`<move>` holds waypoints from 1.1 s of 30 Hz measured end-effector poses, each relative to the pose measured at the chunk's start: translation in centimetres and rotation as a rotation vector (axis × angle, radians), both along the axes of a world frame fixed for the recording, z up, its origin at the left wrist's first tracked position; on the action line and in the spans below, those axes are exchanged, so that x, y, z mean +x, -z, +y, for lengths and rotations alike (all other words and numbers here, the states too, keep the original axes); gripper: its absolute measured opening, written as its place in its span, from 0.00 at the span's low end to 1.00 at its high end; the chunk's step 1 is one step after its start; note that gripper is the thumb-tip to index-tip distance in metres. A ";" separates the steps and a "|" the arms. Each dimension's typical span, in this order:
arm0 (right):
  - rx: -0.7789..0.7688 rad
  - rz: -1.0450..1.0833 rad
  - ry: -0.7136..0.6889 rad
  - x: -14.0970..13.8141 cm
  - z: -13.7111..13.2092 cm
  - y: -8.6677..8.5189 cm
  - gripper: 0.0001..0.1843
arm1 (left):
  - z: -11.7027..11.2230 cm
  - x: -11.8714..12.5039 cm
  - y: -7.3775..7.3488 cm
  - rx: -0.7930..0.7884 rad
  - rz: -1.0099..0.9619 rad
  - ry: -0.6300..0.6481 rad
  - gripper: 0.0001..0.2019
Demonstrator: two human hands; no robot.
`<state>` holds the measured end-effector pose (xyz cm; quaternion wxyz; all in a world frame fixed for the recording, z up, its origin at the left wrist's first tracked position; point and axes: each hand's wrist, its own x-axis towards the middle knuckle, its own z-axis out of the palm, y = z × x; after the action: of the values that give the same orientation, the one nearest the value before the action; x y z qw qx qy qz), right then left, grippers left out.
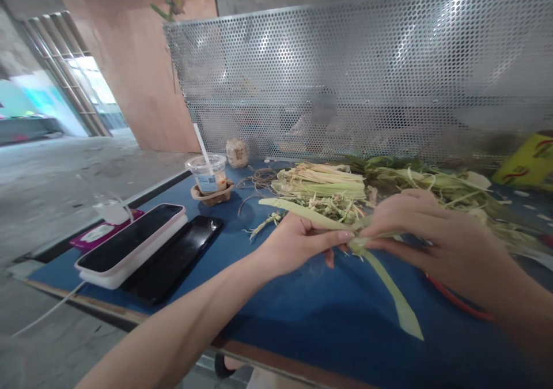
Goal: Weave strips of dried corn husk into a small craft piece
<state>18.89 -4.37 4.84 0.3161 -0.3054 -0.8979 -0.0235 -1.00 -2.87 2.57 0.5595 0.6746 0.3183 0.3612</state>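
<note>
Where pale leaf strips (394,292) meet | left fingers (330,240) — pinching them | right fingers (389,223) — pinching just beside

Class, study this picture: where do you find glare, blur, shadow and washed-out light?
Head view: bright glare on the perforated screen; head view: the right hand blurred, softer than the left hand and the strip; head view: a dark shadow on the blue table below the hands; head view: the opening at far left washed out.
</note>
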 end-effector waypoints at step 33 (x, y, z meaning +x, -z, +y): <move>-0.127 0.349 0.032 -2.0 -0.6 0.4 0.04 | -0.4 0.0 -0.2 -0.030 -0.218 0.054 0.07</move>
<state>16.93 -4.95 4.47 0.4470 -0.3385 -0.8240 0.0814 -1.00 -3.22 2.78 0.6105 0.6310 0.2427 0.4125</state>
